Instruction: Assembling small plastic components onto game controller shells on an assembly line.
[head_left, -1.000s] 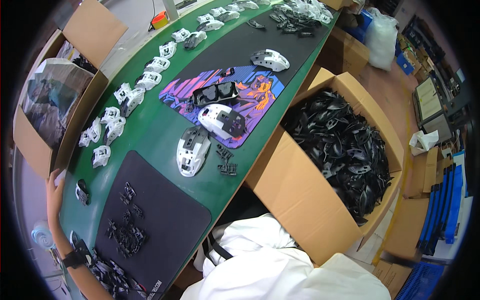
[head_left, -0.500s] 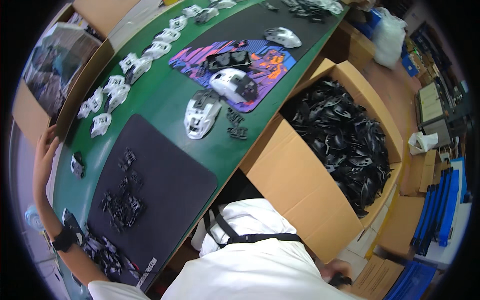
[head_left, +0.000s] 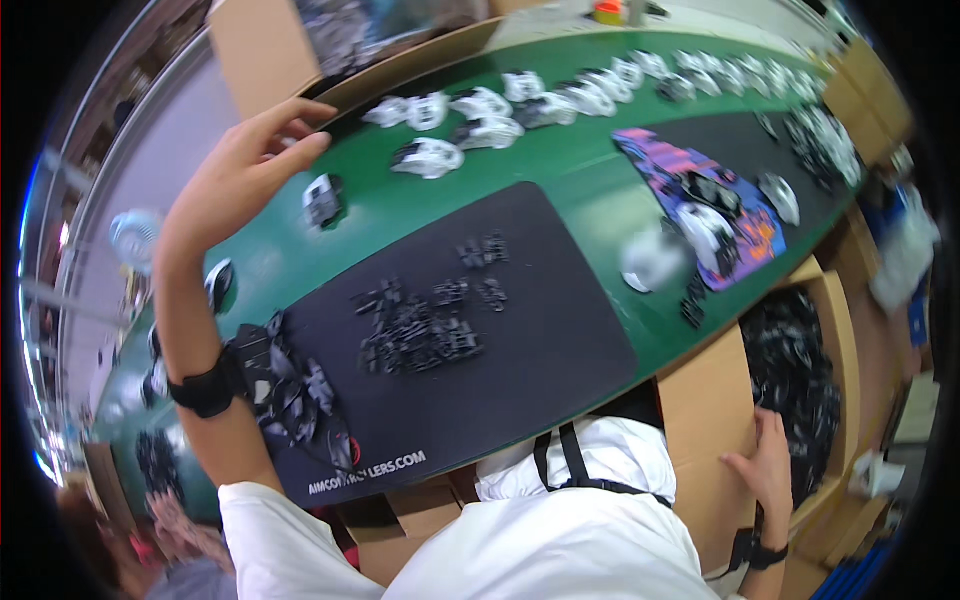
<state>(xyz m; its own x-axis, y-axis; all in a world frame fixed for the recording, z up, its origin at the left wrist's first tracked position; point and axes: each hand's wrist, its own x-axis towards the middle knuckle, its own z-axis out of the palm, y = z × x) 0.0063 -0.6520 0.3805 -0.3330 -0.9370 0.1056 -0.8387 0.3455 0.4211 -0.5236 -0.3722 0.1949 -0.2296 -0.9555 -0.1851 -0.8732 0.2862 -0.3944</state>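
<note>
My left hand [head_left: 262, 160] hangs over the far left of the green table [head_left: 575, 190], fingers curved and apart with nothing in them. Below its fingertips stands a small grey-and-black mouse [head_left: 323, 201]. A row of white mouse shells [head_left: 487, 133] runs along the far side. Down at the right, my right hand [head_left: 765, 460] is spread beside the flap [head_left: 700, 430] of a cardboard box, holding nothing visible; whether it touches the flap I cannot tell. Small black plastic parts [head_left: 420, 335] lie heaped on a black desk mat [head_left: 540, 340] in front of me.
The cardboard box [head_left: 845, 350] at the right holds many curved black parts [head_left: 790, 370]. Beyond the black mat lies a purple patterned mat [head_left: 655, 160] with mouse parts. Another carton [head_left: 415, 65] stands at the far edge. Another person's hand [head_left: 180, 525] shows at the lower left.
The view has swung left, so the table now runs more across it. My right hand has come up from low beside my body to the box flap. My left hand stays raised and empty.
</note>
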